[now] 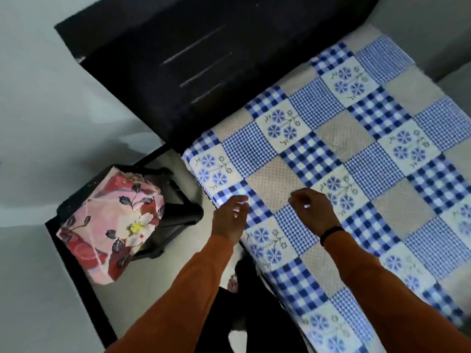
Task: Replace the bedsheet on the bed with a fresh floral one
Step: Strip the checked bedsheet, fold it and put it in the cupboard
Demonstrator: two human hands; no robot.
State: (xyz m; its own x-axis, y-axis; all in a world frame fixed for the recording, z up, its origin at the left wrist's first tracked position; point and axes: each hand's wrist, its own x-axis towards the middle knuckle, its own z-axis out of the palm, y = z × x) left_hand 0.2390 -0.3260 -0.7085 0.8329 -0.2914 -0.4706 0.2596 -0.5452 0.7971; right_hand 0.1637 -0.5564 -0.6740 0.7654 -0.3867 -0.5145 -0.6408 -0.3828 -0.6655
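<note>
The blue checked patchwork bedsheet (pixel 344 159) lies spread flat over the bed, reaching a dark headboard (pixel 178 59). Both hands hover low over its near edge: the left hand (pixel 230 216) at the bed's side, the right hand (pixel 312 210) further in, fingers loosely curled, holding nothing. The folded pink floral bedsheet (pixel 112 230) sits on a black stool (pixel 178 212) left of the hands, well apart from them.
</note>
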